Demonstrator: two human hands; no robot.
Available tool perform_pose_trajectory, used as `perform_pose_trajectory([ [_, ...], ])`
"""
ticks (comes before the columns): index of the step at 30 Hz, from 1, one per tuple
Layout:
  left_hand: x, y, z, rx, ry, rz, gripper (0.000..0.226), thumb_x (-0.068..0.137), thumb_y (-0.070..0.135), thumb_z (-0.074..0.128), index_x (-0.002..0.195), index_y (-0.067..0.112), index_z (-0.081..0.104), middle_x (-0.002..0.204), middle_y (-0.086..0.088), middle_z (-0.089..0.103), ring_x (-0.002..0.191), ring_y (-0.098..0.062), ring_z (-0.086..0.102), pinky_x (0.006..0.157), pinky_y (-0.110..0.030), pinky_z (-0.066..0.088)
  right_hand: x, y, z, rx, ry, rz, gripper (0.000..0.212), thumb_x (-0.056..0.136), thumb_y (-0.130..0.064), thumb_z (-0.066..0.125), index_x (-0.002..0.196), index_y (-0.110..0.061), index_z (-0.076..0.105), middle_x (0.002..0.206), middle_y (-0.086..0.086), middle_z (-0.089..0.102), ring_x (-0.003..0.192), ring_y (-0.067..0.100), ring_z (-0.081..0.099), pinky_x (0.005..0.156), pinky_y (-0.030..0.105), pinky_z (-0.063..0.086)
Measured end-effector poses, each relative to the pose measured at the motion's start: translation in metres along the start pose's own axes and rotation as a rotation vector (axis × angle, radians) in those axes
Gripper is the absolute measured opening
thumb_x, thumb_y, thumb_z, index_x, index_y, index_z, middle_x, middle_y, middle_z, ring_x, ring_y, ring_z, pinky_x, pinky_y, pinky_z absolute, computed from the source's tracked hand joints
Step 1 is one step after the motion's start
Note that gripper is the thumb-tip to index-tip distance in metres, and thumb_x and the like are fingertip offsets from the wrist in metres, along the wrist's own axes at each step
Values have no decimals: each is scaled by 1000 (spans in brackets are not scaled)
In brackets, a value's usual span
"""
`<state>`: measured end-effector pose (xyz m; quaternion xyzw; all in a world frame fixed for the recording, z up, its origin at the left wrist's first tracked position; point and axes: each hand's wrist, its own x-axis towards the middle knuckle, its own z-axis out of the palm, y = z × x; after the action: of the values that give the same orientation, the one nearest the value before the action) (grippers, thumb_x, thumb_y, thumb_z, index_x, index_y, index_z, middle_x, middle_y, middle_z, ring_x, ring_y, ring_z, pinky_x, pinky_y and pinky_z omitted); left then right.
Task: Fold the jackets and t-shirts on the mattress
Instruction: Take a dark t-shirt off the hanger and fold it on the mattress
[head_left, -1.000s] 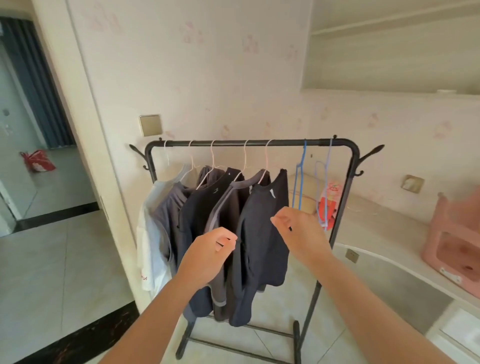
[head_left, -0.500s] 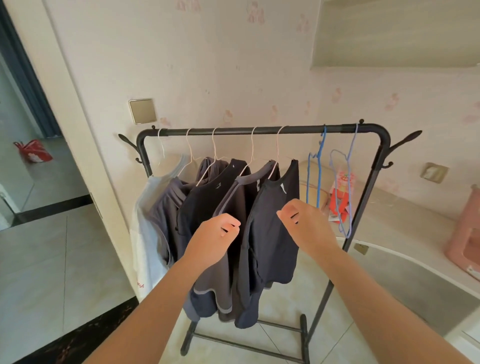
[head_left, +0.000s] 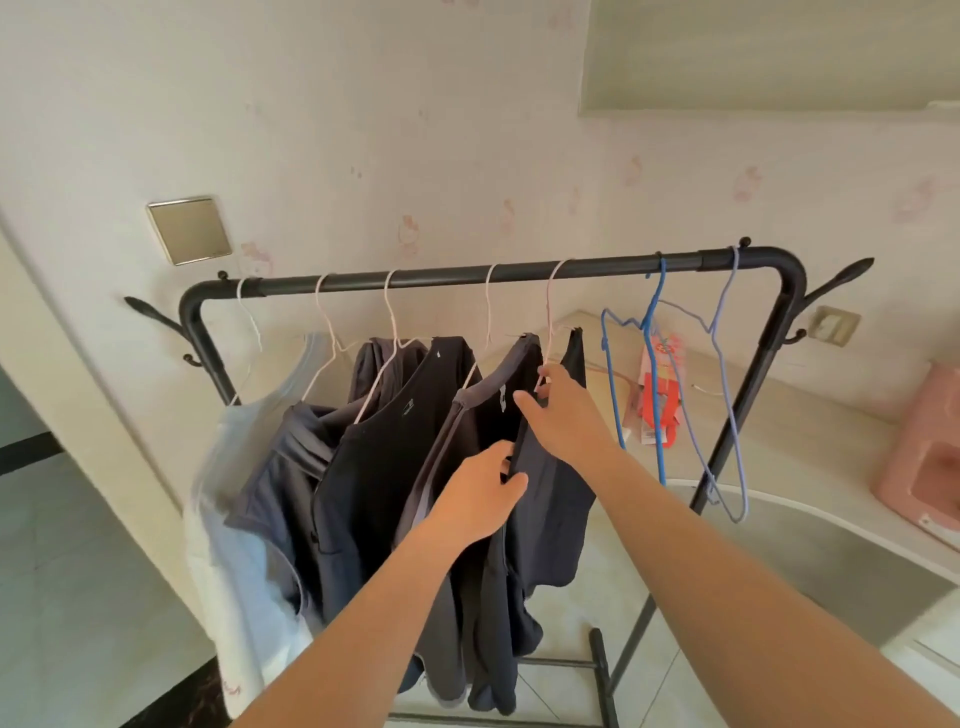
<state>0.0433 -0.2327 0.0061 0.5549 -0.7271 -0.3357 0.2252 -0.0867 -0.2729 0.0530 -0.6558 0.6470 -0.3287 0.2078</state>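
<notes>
At the frame's centre, the right hand (head_left: 563, 418) has a pinching grip on the white hanger (head_left: 548, 312) of the rightmost dark t-shirt (head_left: 550, 530) on the black rack (head_left: 519, 271), while the left hand (head_left: 475, 501) has its grip curled round that shirt's edge.

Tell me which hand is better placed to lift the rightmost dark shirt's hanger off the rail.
Right. The right hand holds the white hanger at its neck, under the rail. The left hand is lower, gripping the dark shirt, away from the hook.
</notes>
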Motion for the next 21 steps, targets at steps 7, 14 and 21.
perform_pose_trajectory([
  [7, 23, -4, -10, -7, -178, 138, 19, 92, 22, 55, 109, 15, 50, 76, 8, 59, 47, -2, 47, 52, -19, 36, 41, -12, 12, 121, 245, 214, 47, 97, -10, 46, 140, -11, 28, 93, 10, 63, 77, 19, 61, 60, 28, 49],
  [14, 36, 2, -13, 9, -267, 226, 53, 91, 38, 55, 140, 29, 37, 108, 1, 67, 90, -13, 65, 81, -33, 56, 56, -9, 1, 225, 341, 237, 28, 101, -16, 41, 125, -12, 54, 97, 10, 67, 79, 19, 67, 62, 26, 51],
  [21, 35, 21, -24, -87, -249, 407, 60, 81, 69, 54, 132, 38, 47, 114, 27, 57, 99, 5, 58, 92, -22, 49, 51, -20, -35, 289, 396, 201, 15, 100, -15, 42, 103, -22, 55, 76, 4, 64, 64, 10, 64, 58, 21, 51],
])
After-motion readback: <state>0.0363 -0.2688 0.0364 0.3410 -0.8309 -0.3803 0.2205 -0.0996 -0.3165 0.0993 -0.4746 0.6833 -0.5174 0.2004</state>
